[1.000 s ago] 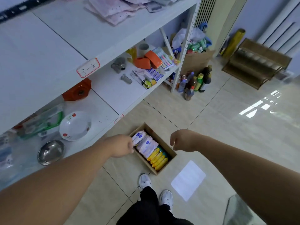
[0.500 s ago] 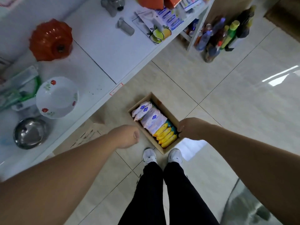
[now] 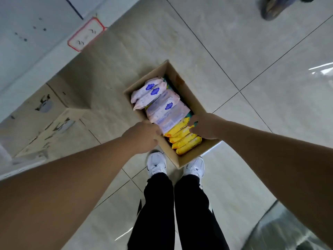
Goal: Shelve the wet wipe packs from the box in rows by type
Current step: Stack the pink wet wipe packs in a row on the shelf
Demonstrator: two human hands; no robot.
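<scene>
**Inspector:** Start with the fingers.

**Assistant:** The right fingers (image 3: 192, 128) are curled over the end of the uppermost of the yellow packs (image 3: 186, 144), in contact with it. The right hand (image 3: 204, 126) sits over the right long edge of the box (image 3: 191, 157). The left fingers (image 3: 156, 132) are curled at the left long edge of the box, against the nearest of the pink packs (image 3: 162, 107). I cannot tell whether they grip the cardboard, the pack or nothing. The left hand (image 3: 142, 137) is otherwise outside the box.

**Inspector:** Where are the goods?

**Assistant:** All are inside the box. The yellow packs stand on edge in a row at the near end. The pink packs fill the middle and the far end, lying tilted and overlapping, and the nearest one rests on the yellow row. A strip of green wrapper shows along the right wall beneath the pink ones, too little of it to identify.

**Inspector:** And the surroundings?

**Assistant:** The box is open-topped and stands on the tiled floor (image 3: 252, 51). Its near corner is between two white shoes (image 3: 156, 164), with black trousers above them. A white shelf (image 3: 27, 24) crosses the upper left, and a red-bordered label (image 3: 86, 34) is on its front edge, writing illegible. A flattened carton (image 3: 54, 123) lies on the floor under the shelf, well apart from the box.
</scene>
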